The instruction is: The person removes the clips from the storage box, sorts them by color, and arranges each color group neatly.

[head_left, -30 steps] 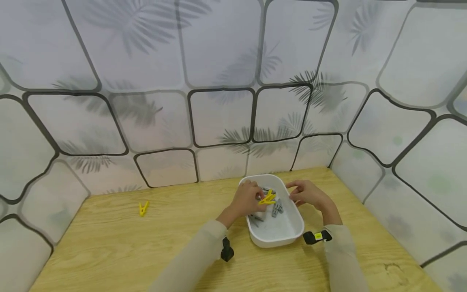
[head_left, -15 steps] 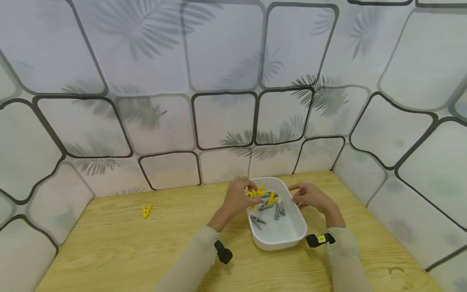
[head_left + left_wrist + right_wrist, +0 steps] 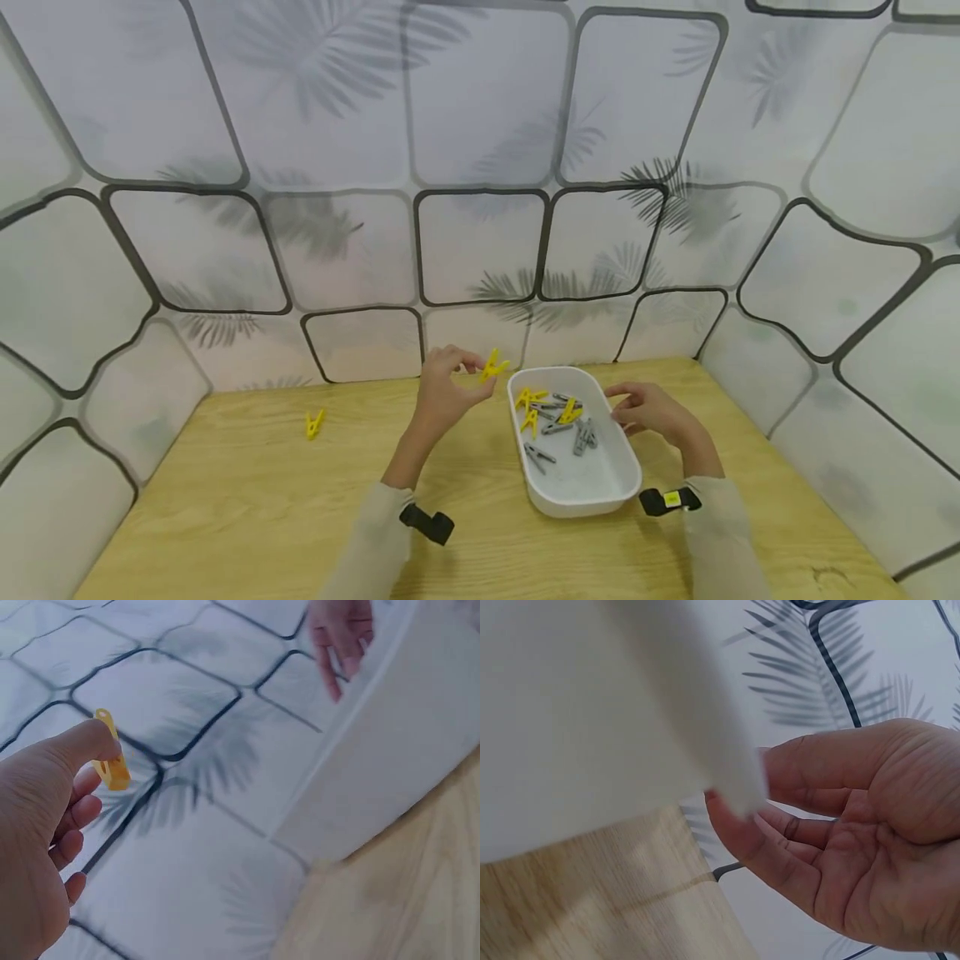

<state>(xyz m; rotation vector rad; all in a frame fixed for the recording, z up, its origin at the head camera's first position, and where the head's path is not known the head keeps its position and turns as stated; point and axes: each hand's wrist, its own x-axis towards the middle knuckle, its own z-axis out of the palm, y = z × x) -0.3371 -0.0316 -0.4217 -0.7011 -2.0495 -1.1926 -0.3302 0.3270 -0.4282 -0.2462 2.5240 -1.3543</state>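
Your left hand pinches a yellow clip; your right hand grips the white tray at its rim. Tray lies between, nearer the right, long axis roughly away from you.

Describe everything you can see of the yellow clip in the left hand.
The yellow clip looks like a small plastic clothes peg. In the head view, one end splits into two spread prongs; the left wrist view shows a small hole at one tip. The left hand pinches it at the fingertips, partly covering it, so its full shape is hidden. It is held up off the wooden table, to the left of the white tub. Only the hand touches it.
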